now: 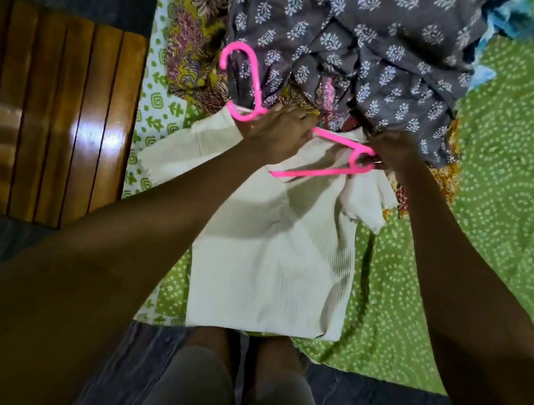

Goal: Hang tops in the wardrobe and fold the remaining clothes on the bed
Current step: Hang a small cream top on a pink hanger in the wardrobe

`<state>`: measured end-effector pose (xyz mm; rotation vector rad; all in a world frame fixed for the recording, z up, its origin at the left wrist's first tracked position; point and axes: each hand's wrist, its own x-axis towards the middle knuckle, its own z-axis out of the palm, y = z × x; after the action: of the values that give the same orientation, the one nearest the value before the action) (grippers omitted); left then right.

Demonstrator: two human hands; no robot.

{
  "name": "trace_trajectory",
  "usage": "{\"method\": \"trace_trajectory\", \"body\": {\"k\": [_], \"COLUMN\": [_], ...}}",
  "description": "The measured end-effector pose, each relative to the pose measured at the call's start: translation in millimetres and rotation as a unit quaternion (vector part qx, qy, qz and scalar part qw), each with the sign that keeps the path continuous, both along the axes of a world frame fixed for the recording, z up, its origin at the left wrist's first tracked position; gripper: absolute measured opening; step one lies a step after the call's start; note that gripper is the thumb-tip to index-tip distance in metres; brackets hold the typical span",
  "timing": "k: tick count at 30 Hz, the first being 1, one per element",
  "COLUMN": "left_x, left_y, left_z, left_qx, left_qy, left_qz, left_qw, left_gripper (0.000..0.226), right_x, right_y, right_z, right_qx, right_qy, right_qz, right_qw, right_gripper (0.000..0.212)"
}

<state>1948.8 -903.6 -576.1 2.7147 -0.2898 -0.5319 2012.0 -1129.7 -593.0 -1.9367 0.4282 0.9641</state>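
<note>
A wooden bed frame point(47, 107) sits at the left. The left hand point(278, 131) grips the pink hanger point(321, 156) over the cream top point(271, 258), which lies flat on the green bedspread point(523, 171). The right hand point(394, 150) pinches the hanger's end below the grey printed garment point(370, 37).

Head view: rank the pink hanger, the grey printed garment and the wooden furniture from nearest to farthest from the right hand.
From the right hand:
1. Pink hanger: gripped at its right end.
2. Grey printed garment: just above the hand; whether it touches is unclear.
3. Wooden furniture: far left, beyond the bed edge.
</note>
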Motion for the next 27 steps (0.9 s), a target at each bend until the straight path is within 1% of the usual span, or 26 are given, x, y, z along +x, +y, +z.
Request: {"method": "trace_trajectory", "body": {"k": [1, 2, 3, 6, 8, 9, 10, 12, 14, 15, 17, 19, 21, 23, 24, 25, 27], "left_x": [-0.5, -1.0, -1.5, -2.0, -5.4, -6.9, -7.5, -7.3, -12.0, -15.6, -26.5, -38.9, -43.2, -36.5, -30.2, -22.4, -11.0], "left_y": [3.6, 6.5, 6.8, -0.2, -4.2, -4.7, -3.4, 1.9, 5.2, 6.1, 3.2, -5.0, -15.5, -25.7, -29.6, -34.0, -37.5], "left_z": [3.2, 2.5, 4.5, 5.2, 3.5, 3.6, 3.5, 2.5, 1.0, -0.4, -2.8, -7.4, -7.7, -5.0, -1.9, -3.5, 4.7], "left_qx": [-0.005, -0.003, 0.001, 0.023, 0.052, 0.063, 0.065, 0.054, 0.04, 0.042, 0.046, 0.062, 0.072, 0.054, 0.038, 0.029, -0.061], "left_qy": [-0.001, -0.003, 0.003, -0.014, -0.042, -0.047, -0.051, -0.053, -0.055, -0.068, -0.076, -0.091, -0.099, -0.082, -0.065, -0.053, -0.002], "left_qz": [0.011, 0.021, 0.025, 0.05, 0.072, 0.086, 0.104, 0.119, 0.089, 0.063, 0.025, -0.001, 0.017, 0.069, 0.093, 0.093, 0.142], "left_qw": [1.0, 1.0, 1.0, 0.998, 0.995, 0.993, 0.991, 0.99, 0.994, 0.995, 0.996, 0.994, 0.992, 0.993, 0.993, 0.994, 0.988], "left_gripper": [0.035, 0.036, 0.036, 0.033, 0.033, 0.032, 0.032, 0.03, 0.033, 0.038, 0.046, 0.04, 0.035, 0.035, 0.034, 0.034, 0.034], "right_x": [-6.6, -9.1, -14.0, -19.0, -19.1, -16.9, -15.1, -14.7, -16.0, -16.3, -11.3, -8.2, -7.3, -10.2, -11.9, -14.9, -17.8], "right_y": [3.9, 3.5, 3.2, 1.6, 7.7, 9.4, 9.4, 8.3, 7.8, 10.6, 12.6, 26.5, 45.1, 65.4, 74.1, 80.8, 84.3], "right_z": [8.7, 10.4, 13.2, 1.9, 10.0, 9.1, 9.0, 7.0, 7.0, 10.4, 8.1, 22.7, 36.9, 43.1, 40.8, 40.1, 40.7], "right_qx": [-0.002, 0.002, -0.005, -0.047, -0.065, -0.082, -0.103, -0.118, -0.114, -0.115, -0.127, -0.152, -0.155, -0.124, -0.112, -0.112, -0.148], "right_qy": [0.009, 0.01, 0.004, -0.024, -0.062, -0.089, -0.106, -0.103, -0.1, -0.111, -0.142, -0.164, -0.176, -0.189, -0.191, -0.192, -0.158], "right_qz": [-0.015, -0.019, -0.034, -0.084, -0.108, -0.112, -0.118, -0.128, -0.149, -0.165, -0.151, -0.152, -0.14, -0.082, -0.053, -0.018, 0.057], "right_qw": [1.0, 1.0, 0.999, 0.995, 0.99, 0.986, 0.982, 0.979, 0.977, 0.973, 0.97, 0.963, 0.962, 0.971, 0.974, 0.975, 0.975], "right_gripper": [0.057, 0.062, 0.061, 0.05, 0.032, 0.026, 0.027, 0.025, 0.019, 0.017, 0.016, 0.018, 0.028, 0.039, 0.039, 0.034, 0.017]}}
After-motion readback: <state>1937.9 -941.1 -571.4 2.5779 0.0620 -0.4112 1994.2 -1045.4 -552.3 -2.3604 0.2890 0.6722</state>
